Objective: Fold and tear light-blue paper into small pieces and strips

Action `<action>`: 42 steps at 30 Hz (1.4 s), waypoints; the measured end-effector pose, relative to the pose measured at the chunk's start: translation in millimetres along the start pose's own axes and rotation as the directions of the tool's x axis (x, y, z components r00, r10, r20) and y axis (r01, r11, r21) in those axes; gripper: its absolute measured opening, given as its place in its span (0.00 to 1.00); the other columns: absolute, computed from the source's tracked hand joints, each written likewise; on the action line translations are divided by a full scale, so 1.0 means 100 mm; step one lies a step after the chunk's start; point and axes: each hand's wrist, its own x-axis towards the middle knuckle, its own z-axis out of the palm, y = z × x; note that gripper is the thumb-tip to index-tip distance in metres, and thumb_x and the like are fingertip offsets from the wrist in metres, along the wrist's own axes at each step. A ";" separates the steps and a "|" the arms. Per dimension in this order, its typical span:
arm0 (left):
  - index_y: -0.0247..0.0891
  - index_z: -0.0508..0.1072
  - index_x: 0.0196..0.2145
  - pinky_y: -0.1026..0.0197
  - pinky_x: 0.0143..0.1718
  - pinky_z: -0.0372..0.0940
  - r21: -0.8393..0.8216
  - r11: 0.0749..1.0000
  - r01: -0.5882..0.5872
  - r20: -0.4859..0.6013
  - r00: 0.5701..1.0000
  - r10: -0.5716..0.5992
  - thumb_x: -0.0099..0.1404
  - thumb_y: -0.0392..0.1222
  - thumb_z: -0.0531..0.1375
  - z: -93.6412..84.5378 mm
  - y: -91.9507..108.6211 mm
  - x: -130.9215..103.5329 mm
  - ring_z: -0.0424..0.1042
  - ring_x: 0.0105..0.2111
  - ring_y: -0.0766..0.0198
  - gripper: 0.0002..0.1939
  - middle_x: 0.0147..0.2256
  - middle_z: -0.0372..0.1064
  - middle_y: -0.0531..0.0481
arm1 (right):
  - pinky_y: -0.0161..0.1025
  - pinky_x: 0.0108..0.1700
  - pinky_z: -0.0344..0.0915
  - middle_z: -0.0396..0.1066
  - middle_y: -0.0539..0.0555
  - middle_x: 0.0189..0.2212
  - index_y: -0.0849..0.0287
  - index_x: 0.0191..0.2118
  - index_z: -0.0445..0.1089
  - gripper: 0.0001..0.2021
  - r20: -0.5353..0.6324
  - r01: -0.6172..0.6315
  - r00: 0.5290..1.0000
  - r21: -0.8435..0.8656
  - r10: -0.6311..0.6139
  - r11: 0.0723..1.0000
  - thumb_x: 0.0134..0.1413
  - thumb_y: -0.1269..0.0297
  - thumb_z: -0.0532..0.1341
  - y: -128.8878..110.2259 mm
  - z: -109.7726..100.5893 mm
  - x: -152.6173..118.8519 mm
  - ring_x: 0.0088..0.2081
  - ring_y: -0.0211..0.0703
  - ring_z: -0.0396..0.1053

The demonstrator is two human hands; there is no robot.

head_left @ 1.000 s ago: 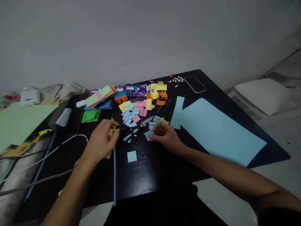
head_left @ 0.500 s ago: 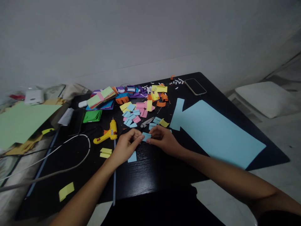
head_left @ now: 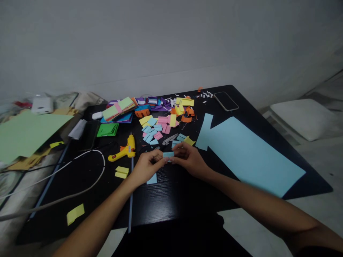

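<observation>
Over black table (head_left: 171, 203), gripping blue slip (head_left: 168, 155) at opposite ends between closed thumbs and fingers of left hand (head_left: 147, 166) and right hand (head_left: 192, 160), just beyond blue square (head_left: 152, 179). Seemingly creasing; best to line up edges first, then press evenly from middle outward.

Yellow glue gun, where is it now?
In the head view, the yellow glue gun lies on the black table, left of the left hand, just beyond a folded yellow paper.

Dark-screened phone (head_left: 225, 101) on black table (head_left: 184, 196), white seat (head_left: 298, 119) at right, grey wall (head_left: 171, 43) behind
</observation>
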 end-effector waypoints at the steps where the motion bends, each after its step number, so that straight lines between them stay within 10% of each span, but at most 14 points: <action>1: 0.37 0.73 0.30 0.64 0.30 0.62 0.001 1.000 -0.005 0.002 1.000 0.005 0.70 0.52 0.63 0.00 0.00 0.00 0.68 0.26 0.66 0.17 0.24 0.71 0.54 | 0.45 0.46 0.77 0.78 0.49 0.31 0.54 0.42 0.70 0.21 0.002 0.001 1.000 -0.004 -0.001 1.000 0.46 0.58 0.77 0.00 0.00 0.00 0.34 0.44 0.80; 24: 0.38 0.78 0.34 0.64 0.31 0.67 0.074 0.995 -0.061 0.007 0.998 0.061 0.74 0.51 0.59 -0.01 0.10 -0.03 0.74 0.28 0.65 0.16 0.28 0.76 0.51 | 0.39 0.38 0.73 0.74 0.48 0.31 0.54 0.42 0.74 0.10 0.035 0.147 0.989 -0.096 -0.145 0.984 0.56 0.62 0.71 -0.06 0.01 -0.01 0.30 0.38 0.73; 28: 0.39 0.77 0.38 0.58 0.39 0.70 0.285 0.952 -0.111 -0.071 0.988 0.137 0.76 0.47 0.53 -0.26 0.19 0.01 0.77 0.34 0.61 0.16 0.34 0.78 0.48 | 0.39 0.36 0.73 0.75 0.49 0.32 0.55 0.40 0.75 0.08 0.014 0.133 0.991 -0.073 -0.132 0.988 0.55 0.62 0.70 -0.07 0.00 0.00 0.31 0.39 0.73; 34: 0.37 0.72 0.47 0.47 0.49 0.71 0.728 0.671 0.141 -0.265 0.961 0.085 0.61 0.37 0.57 -0.95 0.07 -0.02 0.76 0.44 0.49 0.16 0.47 0.75 0.39 | 0.36 0.30 0.69 0.74 0.48 0.30 0.55 0.39 0.74 0.08 -0.041 0.115 0.992 -0.137 -0.121 0.984 0.54 0.64 0.70 -0.08 -0.01 0.00 0.27 0.36 0.70; 42: 0.37 0.72 0.44 0.40 0.47 0.72 0.859 0.482 0.170 -0.192 0.981 -0.004 0.53 0.40 0.61 -1.28 -0.38 -0.19 0.73 0.44 0.40 0.19 0.44 0.71 0.35 | 0.39 0.34 0.72 0.76 0.50 0.33 0.54 0.41 0.78 0.07 -0.028 0.120 0.992 -0.172 -0.126 0.978 0.55 0.64 0.68 -0.10 -0.01 0.00 0.28 0.38 0.72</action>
